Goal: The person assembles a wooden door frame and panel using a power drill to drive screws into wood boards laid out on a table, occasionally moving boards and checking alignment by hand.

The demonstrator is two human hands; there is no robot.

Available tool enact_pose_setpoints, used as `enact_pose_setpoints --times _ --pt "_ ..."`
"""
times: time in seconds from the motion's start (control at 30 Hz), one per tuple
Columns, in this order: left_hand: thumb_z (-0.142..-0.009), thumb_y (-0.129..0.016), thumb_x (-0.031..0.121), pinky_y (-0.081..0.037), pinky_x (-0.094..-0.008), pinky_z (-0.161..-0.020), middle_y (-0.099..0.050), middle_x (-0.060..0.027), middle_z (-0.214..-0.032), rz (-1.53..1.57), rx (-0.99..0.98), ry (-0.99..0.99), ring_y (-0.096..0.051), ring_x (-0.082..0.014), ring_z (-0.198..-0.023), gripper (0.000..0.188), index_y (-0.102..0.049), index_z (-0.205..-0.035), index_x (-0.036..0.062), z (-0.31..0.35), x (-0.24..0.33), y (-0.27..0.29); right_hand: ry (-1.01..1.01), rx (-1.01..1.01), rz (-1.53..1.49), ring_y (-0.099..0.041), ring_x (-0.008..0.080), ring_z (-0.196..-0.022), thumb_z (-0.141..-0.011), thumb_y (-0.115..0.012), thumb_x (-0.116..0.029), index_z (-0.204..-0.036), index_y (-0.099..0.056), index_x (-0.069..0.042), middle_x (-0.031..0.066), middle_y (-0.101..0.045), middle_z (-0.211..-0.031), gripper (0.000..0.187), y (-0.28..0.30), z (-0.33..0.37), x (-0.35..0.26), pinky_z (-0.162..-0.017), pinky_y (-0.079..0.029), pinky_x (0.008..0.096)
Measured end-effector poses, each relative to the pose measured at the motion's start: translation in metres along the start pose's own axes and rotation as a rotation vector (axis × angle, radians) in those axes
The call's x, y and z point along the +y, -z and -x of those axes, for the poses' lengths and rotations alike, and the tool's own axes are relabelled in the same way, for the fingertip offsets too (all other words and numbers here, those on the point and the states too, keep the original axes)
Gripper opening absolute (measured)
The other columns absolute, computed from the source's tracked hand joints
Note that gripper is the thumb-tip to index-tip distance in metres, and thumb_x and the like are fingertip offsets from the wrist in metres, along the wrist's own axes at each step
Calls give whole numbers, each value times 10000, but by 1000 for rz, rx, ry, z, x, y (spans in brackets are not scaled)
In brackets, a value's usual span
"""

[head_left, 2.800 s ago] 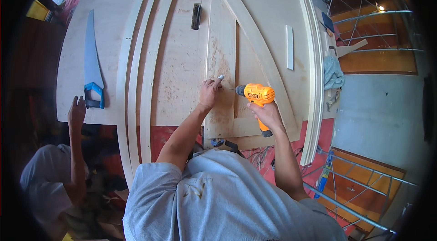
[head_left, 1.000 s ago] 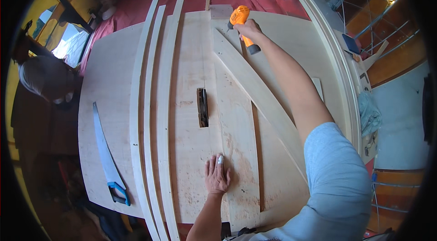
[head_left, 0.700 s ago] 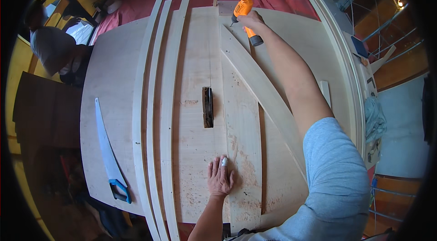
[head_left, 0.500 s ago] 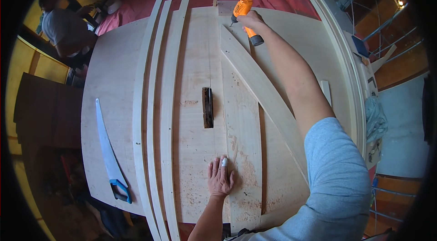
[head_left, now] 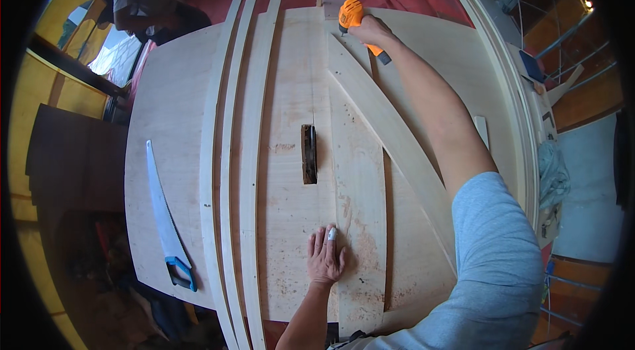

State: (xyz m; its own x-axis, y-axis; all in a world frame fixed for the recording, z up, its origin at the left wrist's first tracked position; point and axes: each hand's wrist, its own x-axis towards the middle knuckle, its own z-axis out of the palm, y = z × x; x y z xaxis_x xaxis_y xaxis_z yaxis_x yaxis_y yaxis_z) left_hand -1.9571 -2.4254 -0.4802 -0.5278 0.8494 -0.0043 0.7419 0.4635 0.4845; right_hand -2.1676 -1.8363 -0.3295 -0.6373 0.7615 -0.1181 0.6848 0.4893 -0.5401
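Stretched out to the far side, my right hand [head_left: 372,31] grips an orange cordless drill [head_left: 352,14] by its handle. The drill's nose points down close to the far end of a diagonal wooden board [head_left: 383,122]; whether the bit touches wood I cannot tell. My left hand [head_left: 325,259] lies flat with fingers spread on the near part of the plywood tabletop [head_left: 284,257], and one finger has a white wrapping at its tip. Beside that hand runs a wide flat board [head_left: 360,218] sprinkled with sawdust. A slot with a dark saw blade [head_left: 309,154] sits beyond the left hand.
Several long wooden strips [head_left: 251,158] run lengthwise left of the slot. A handsaw [head_left: 164,211] with a blue handle lies farther left. More long strips [head_left: 499,72] line the right edge, near a crumpled greenish plastic bag [head_left: 553,171]. Another person [head_left: 142,2] stands at the far left.
The drill has tilted slightly, its handle end swinging right, while staying at the board's far end. My left hand stays flat. The other person has shifted to the right and farther away.
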Motion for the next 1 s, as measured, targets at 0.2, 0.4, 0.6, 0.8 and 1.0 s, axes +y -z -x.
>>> enact_pose_setpoints --times 0.2,0.4,0.6,0.8,1.0 --pt "-998 -544 390 -207 -496 -1269 -458 -106 -1606 12 13 11 -349 -319 -1529 682 -408 -1552 16 1 1 1 22 -4 -137 -667 206 -590 -827 -690 -267 -1021 -665 -13 104 -674 -735 321 -6 -5 -10 -620 -555 376" --pt "-991 -564 373 -219 -494 -1265 -458 -94 -1608 9 1 6 -352 -304 -1528 666 -431 -1543 25 -2 1 1 -92 -40 -250 -651 222 -564 -804 -706 -181 -1055 -642 28 118 -656 -751 332 6 -56 -4 -518 -542 391" --pt "-990 -567 368 -221 -497 -1264 -460 -98 -1606 -3 16 2 -355 -307 -1526 663 -433 -1541 24 -2 2 0 -226 -39 -293 -704 278 -666 -746 -681 -126 -1220 -628 -6 174 -700 -891 492 14 -78 -13 -593 -566 443" --pt "-993 -564 373 -218 -500 -1266 -457 -100 -1608 3 17 8 -350 -307 -1529 672 -420 -1550 27 -1 0 -3 -219 -71 -262 -706 267 -679 -742 -674 -124 -1232 -632 -23 181 -705 -901 503 25 -75 -18 -600 -565 427" --pt "-995 -563 373 -222 -499 -1264 -449 -99 -1614 -25 -2 0 -349 -310 -1529 677 -412 -1556 25 -2 3 -1 -186 -73 -243 -705 272 -689 -740 -670 -122 -1230 -640 -21 179 -705 -899 501 28 -82 -14 -608 -564 434"
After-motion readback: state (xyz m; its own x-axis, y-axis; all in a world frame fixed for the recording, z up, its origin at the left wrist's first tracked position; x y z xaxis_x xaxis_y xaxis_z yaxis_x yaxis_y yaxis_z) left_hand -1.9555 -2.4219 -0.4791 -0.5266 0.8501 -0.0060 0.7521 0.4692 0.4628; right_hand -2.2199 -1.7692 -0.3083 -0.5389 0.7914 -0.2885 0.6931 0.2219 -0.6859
